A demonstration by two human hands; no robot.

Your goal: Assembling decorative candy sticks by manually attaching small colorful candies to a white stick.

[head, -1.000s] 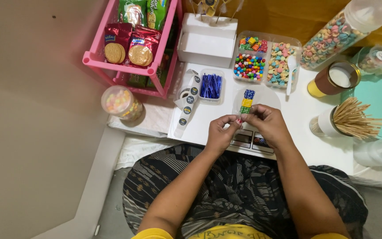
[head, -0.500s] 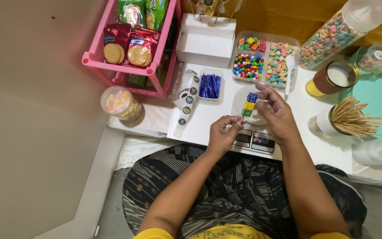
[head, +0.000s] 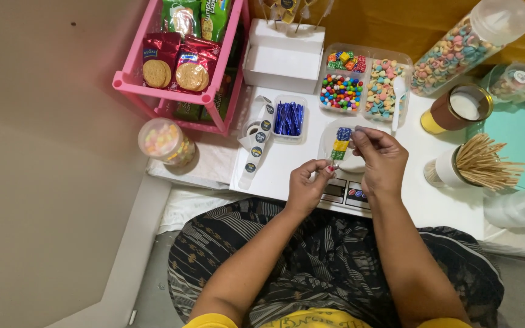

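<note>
Blue, yellow and green wrapped candies (head: 340, 144) lie in a short row on a small round white dish (head: 329, 136), just under the right hand's (head: 379, 163) pinched fingertips. Its long axis runs away from the person. The left hand (head: 307, 185), nearer the body, pinches a tiny red-tipped piece (head: 332, 168) beside the dish, above a flat white scale (head: 347, 194).
</note>
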